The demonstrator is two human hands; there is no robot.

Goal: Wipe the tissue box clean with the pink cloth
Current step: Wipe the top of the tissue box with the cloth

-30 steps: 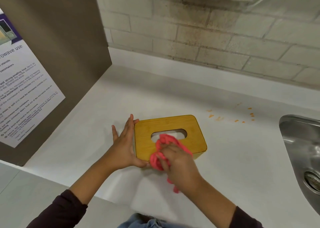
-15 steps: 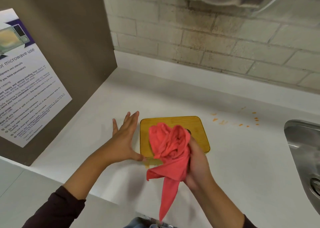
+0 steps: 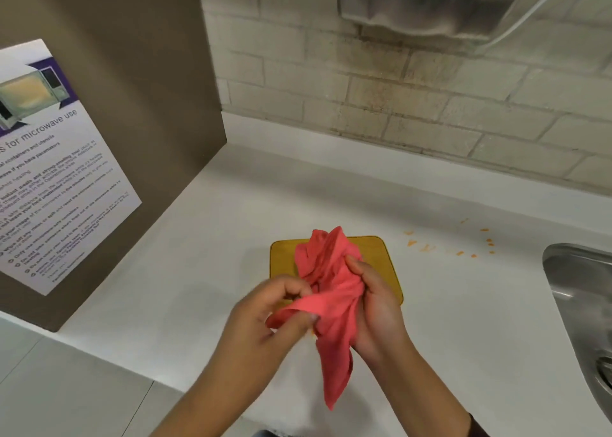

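The tissue box (image 3: 284,257), with a yellow wooden lid, lies flat on the white counter (image 3: 198,271); its slot is hidden behind the cloth. The pink cloth (image 3: 331,290) is held up above the box, bunched at the top with a tail hanging toward me. My right hand (image 3: 377,307) grips the cloth's right side. My left hand (image 3: 268,317) pinches a fold at its left edge. Neither hand touches the box.
A brown panel (image 3: 139,88) carrying a microwave-use notice (image 3: 49,171) stands at the left. A steel sink (image 3: 583,304) is at the right edge. Orange crumbs (image 3: 457,241) are scattered behind the box. A brick wall (image 3: 430,105) runs along the back.
My right hand lifted the cloth off the box lid. My left hand left the box's side and took hold of the cloth's left edge.
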